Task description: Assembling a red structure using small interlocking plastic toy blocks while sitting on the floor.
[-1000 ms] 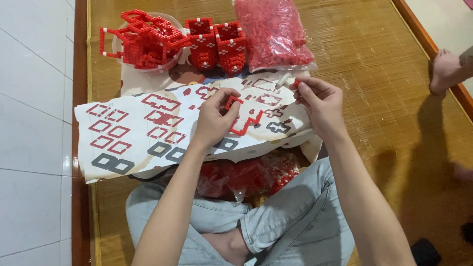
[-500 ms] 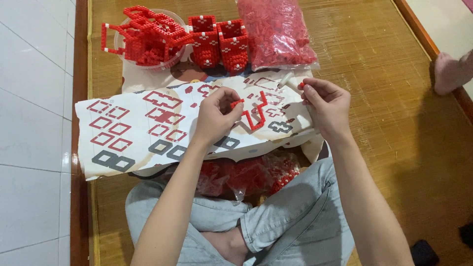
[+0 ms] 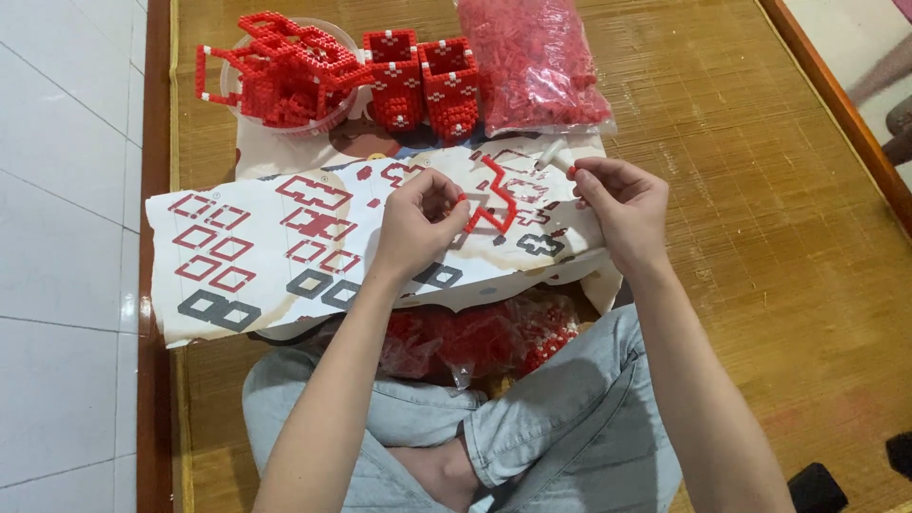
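1. The left hand [image 3: 415, 220] pinches with narrow fingers one end of a red zigzag brick strip [image 3: 496, 198], which lies on the printed instruction sheet [image 3: 266, 252]
2. The right hand [image 3: 622, 211], at 3 o'clock from the strip, holds a tiny red piece [image 3: 572, 172] between its fingertips
3. Red brick boxes [image 3: 426, 84] stand at 12 o'clock

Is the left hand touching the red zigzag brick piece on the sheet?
Touching. The head view shows the left hand pinching one end of the red zigzag brick piece with its fingertips.
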